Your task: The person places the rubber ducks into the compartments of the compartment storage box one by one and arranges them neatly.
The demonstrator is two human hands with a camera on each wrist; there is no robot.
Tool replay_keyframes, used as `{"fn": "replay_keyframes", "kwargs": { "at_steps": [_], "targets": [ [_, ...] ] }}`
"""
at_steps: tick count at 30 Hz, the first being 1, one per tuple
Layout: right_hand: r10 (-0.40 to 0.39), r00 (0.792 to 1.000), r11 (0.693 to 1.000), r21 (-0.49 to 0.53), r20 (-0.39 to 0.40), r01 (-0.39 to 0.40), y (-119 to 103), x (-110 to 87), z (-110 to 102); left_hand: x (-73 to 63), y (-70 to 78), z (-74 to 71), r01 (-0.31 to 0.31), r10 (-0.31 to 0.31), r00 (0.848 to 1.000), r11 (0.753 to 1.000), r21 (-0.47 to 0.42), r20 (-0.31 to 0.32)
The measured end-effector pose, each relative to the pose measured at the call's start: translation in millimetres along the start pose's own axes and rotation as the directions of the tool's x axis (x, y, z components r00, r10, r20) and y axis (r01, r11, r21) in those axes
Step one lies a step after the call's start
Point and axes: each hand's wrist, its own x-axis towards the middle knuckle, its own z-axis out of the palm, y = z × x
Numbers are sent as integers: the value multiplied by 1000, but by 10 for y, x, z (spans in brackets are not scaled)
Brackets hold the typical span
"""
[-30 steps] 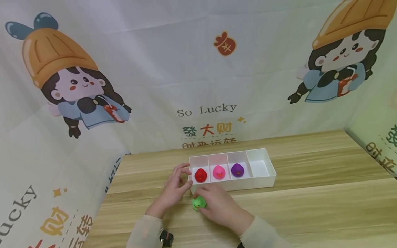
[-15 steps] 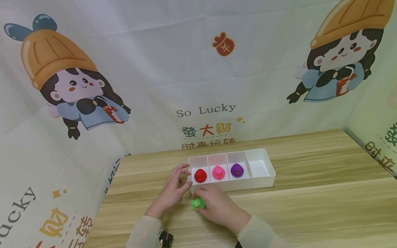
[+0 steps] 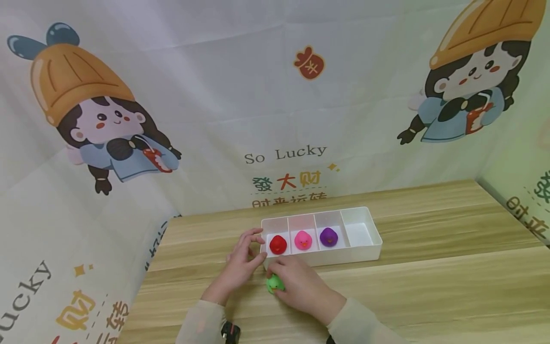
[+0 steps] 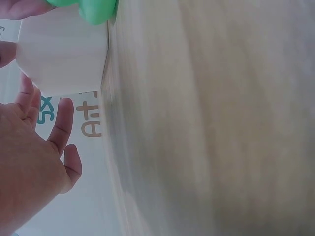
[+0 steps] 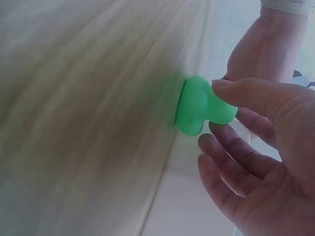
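Note:
A white divided box (image 3: 326,258) lies on the wooden table. In its compartments, from the left, sit a red rubber duck (image 3: 278,244), a pink rubber duck (image 3: 303,240) and a purple rubber duck (image 3: 329,237); the far right compartment holds nothing. My left hand (image 3: 240,263) grips the box's left end with thumb and index finger at the rim, its other fingers spread loosely in the left wrist view. Just in front of the box, my right hand (image 3: 302,289) pinches a green rubber duck (image 5: 199,105) between thumb and fingers, its base at the tabletop.
A small black object (image 3: 231,330) is by the left sleeve. Behind the table (image 3: 429,286) hangs a white printed cloth (image 3: 361,157) with cartoon figures and lettering; it also covers both sides.
Both hands stay almost where they were. The green rubber duck tilts slightly in the right hand's fingers; the box and other ducks keep their places.

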Motion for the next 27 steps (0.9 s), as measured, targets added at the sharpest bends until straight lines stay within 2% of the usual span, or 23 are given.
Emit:
{"fn": "replay_keyframes", "kwargs": {
  "at_steps": [17, 27],
  "targets": [
    [-16, 999, 999, 44, -33, 18, 6, -119, -55, 4, 16, 2, 0, 0, 1000, 1000, -5, 6],
    [2, 999, 996, 94, -34, 1, 49, -177, -64, 4, 7, -5, -8, 8, 1000, 1000, 1, 1]
  ]
}}
